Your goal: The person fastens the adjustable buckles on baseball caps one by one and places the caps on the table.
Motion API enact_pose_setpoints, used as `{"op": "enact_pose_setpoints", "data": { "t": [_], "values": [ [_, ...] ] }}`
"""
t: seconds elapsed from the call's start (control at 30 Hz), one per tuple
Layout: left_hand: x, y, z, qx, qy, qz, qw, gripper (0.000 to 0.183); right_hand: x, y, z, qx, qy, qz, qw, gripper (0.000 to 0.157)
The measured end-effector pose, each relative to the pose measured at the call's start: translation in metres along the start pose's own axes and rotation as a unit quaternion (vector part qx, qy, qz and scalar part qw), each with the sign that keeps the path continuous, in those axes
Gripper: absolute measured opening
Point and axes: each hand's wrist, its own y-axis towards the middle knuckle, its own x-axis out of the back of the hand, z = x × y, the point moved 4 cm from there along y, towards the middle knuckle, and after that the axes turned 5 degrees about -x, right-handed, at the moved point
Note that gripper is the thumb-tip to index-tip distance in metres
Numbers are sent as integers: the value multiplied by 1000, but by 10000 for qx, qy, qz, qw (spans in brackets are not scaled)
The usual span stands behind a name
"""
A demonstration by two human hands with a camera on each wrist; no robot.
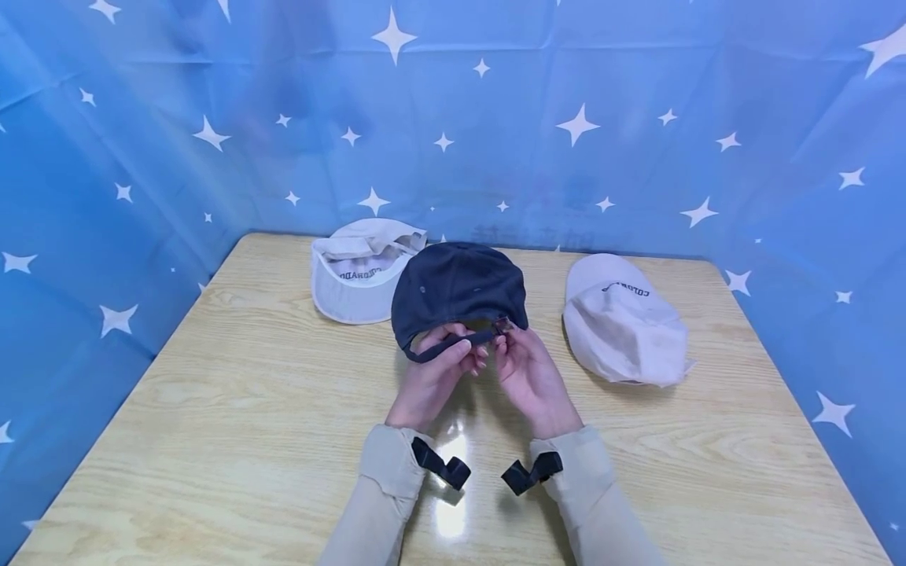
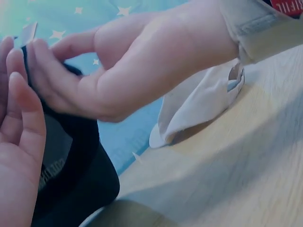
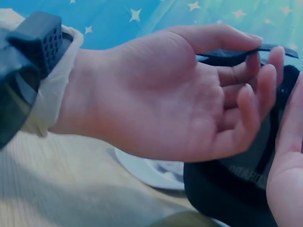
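A dark navy baseball cap [image 1: 458,283] is held up over the middle of the table, its back opening and adjustable strap [image 1: 425,354] facing me. My left hand [image 1: 433,385] pinches the strap between thumb and fingers; the right wrist view shows this grip on the dark strip [image 3: 279,49]. At the strap's other end, by the small buckle [image 1: 503,325], my right hand [image 1: 532,381] pinches the band. In the left wrist view the right thumb and fingertips close near a pale tag [image 2: 29,33]. Lettering shows inside the cap, partly hidden by the hands.
Behind and left of the navy cap, a white cap [image 1: 354,303] lies upturned with its brim towards me. Another white cap [image 1: 623,330] lies on the right, brim pointing away. The wooden table [image 1: 212,440] meets a blue star-patterned curtain [image 1: 510,165] at the back and sides.
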Motion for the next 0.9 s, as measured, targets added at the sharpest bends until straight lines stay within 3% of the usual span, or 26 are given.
{"op": "enact_pose_setpoints", "data": {
  "t": [0.1, 0.13, 0.23, 0.33, 0.37, 0.47, 0.6, 0.7, 0.73, 0.83, 0.9],
  "values": [
    [-4, 6, -2, -58, 74, -83, 9999, 9, -2, 4, -4, -105, 370, -69, 9992, 23],
    [4, 8, 6, -140, 84, -131, 9998, 10, -3, 5, -5, -148, 475, -123, 9987, 21],
    [2, 13, 3, -172, 160, -428, 9988, 14, -7, 8, -8, -204, 728, -331, 9966, 16],
    [-1, 19, -2, -157, 170, -722, 9971, 14, -12, 12, -8, -198, 845, -447, 9952, 14],
    [-10, 20, -10, -84, 186, -828, 9964, 15, -14, 13, -8, -177, 876, -472, 9949, 14],
    [-11, 26, -11, -170, 292, -976, 9947, 16, -17, 15, -7, -102, 804, -454, 9957, 15],
    [20, 33, 15, -419, 948, -943, 9901, 15, -19, 15, -6, 21, 500, -415, 9979, 18],
    [55, 37, 45, -424, 1468, -889, 9843, 17, -19, 15, -4, 234, 247, -435, 9985, 20],
    [58, 37, 47, -361, 1580, -908, 9826, 18, -19, 15, -3, 313, 161, -461, 9983, 20],
    [79, 37, 65, -425, 1588, -886, 9824, 23, -20, 15, -1, 502, 68, -512, 9974, 19],
    [84, 38, 68, -502, 1555, -870, 9827, 24, -21, 15, 0, 557, 59, -538, 9970, 16]
  ]
}}
